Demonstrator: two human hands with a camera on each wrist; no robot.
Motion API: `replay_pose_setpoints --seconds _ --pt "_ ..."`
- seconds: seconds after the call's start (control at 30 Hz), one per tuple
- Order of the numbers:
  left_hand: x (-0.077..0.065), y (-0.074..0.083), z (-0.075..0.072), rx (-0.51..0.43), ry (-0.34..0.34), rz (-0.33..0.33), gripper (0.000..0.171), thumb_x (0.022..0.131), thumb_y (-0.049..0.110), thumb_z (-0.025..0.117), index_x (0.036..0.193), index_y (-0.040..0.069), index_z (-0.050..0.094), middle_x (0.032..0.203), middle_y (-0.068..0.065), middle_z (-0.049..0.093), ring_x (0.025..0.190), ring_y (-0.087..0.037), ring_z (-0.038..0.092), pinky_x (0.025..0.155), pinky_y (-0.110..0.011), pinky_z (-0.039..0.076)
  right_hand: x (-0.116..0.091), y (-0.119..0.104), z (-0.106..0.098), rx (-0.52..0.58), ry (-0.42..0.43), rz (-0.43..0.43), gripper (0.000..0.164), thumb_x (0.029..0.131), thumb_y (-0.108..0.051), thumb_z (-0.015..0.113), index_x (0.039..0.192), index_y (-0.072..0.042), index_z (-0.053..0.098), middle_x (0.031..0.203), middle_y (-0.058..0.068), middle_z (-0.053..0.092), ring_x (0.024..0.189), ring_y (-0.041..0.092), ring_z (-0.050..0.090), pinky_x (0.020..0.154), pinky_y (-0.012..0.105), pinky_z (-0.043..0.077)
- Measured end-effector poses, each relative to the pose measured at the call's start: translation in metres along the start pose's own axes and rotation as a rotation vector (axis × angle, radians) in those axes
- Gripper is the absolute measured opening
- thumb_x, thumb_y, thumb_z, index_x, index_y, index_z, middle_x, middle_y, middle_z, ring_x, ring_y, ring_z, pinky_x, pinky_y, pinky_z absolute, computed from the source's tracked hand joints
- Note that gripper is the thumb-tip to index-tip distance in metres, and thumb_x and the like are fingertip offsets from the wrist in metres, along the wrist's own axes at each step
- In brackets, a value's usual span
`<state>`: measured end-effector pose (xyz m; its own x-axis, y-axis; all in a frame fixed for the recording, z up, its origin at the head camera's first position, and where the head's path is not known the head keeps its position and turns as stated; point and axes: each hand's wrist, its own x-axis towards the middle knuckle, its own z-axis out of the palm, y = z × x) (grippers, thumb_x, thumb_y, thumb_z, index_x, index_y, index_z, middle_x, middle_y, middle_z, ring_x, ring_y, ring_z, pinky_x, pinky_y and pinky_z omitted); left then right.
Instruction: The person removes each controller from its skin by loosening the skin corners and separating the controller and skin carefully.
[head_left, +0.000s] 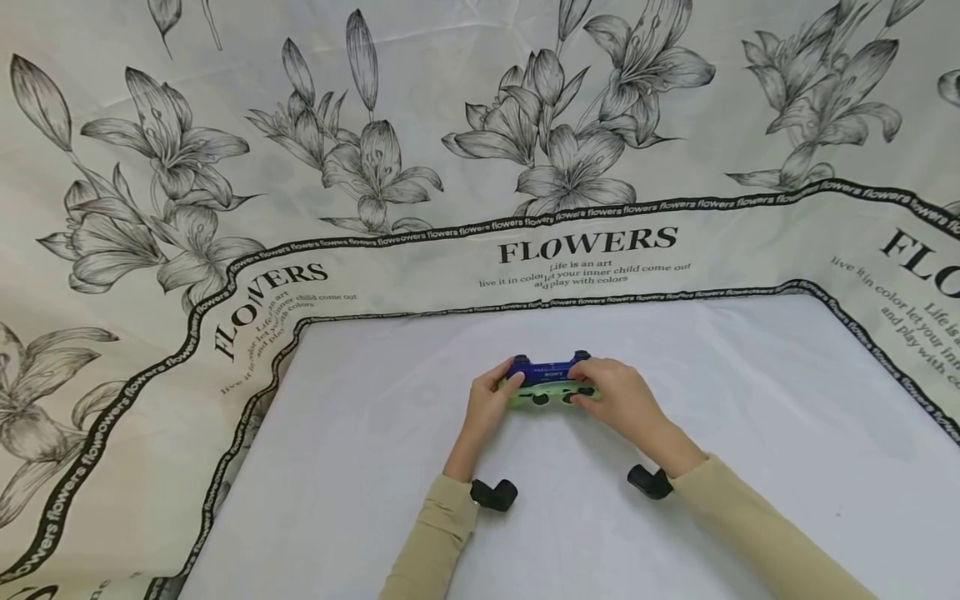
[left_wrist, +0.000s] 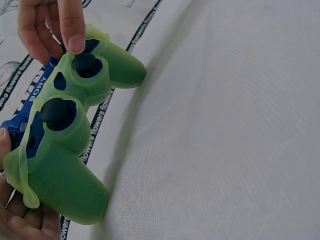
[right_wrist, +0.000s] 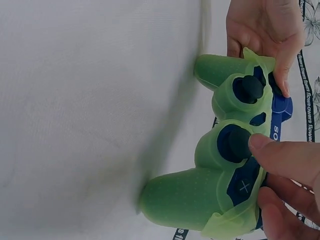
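A blue game controller [head_left: 553, 372] with SONY lettering is partly wrapped in a translucent green cover [head_left: 555, 389]. Both grips are inside the cover, while the blue top edge shows bare; the black thumbsticks [left_wrist: 56, 112] poke through its holes. My left hand [head_left: 492, 400] holds the controller's left end, thumb near the upper edge and fingers behind. At the right side, my right hand [head_left: 618, 400] pinches the cover's upper edge, with the thumb [right_wrist: 270, 150] beside the right stick and fingers curled behind. Loose flaps of cover [left_wrist: 30, 197] stick out near the ends.
A white cloth surface [head_left: 360, 450] lies under the hands. Behind it and at the sides hangs a flower-printed cloth [head_left: 420, 175] with black lettered bands. Black wrist-worn pieces [head_left: 495, 495] stick out at both sleeve cuffs.
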<state>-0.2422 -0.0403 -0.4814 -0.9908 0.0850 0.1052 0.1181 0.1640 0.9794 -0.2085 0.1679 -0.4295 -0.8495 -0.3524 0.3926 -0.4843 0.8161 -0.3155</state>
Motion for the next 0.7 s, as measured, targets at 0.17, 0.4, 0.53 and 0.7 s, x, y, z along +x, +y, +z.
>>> replay_pose_setpoints --seconds 0.17,0.4,0.53,0.7 --pt "-0.001 0.004 0.000 0.008 0.003 0.002 0.043 0.095 0.018 0.061 0.132 -0.002 0.055 0.135 -0.018 0.055 0.132 -0.030 0.047 0.111 -0.040 0.036 0.001 0.001 0.002 -0.035 0.053 -0.045 0.028 0.069 -0.012 0.086 0.091 -0.008 0.069 0.086 0.003 0.069 0.077 0.019 0.066 0.069 0.035 0.055" --pt "-0.014 0.035 -0.005 -0.001 -0.017 0.002 0.041 0.095 0.010 0.060 0.130 -0.010 0.052 0.134 -0.025 0.053 0.131 -0.036 0.046 0.111 -0.043 0.036 0.000 -0.001 0.005 -0.074 0.080 -0.098 0.019 0.068 -0.009 0.084 0.082 -0.010 0.071 0.078 -0.001 0.066 0.071 0.017 0.063 0.066 0.033 0.053" --pt "-0.018 0.042 -0.005 -0.008 -0.013 -0.011 0.040 0.095 0.010 0.059 0.130 -0.010 0.053 0.134 -0.024 0.053 0.131 -0.035 0.046 0.111 -0.041 0.036 0.000 -0.002 0.006 -0.091 0.093 -0.104 0.014 0.070 -0.007 0.082 0.080 -0.009 0.072 0.076 0.000 0.067 0.069 0.017 0.061 0.064 0.032 0.053" --pt "-0.016 0.039 -0.004 -0.014 -0.004 -0.016 0.039 0.094 0.008 0.060 0.129 -0.010 0.054 0.133 -0.025 0.054 0.131 -0.035 0.047 0.111 -0.041 0.036 0.001 -0.004 0.007 -0.132 0.090 -0.106 0.010 0.074 -0.003 0.078 0.077 -0.009 0.070 0.073 0.000 0.065 0.068 0.016 0.057 0.063 0.030 0.052"
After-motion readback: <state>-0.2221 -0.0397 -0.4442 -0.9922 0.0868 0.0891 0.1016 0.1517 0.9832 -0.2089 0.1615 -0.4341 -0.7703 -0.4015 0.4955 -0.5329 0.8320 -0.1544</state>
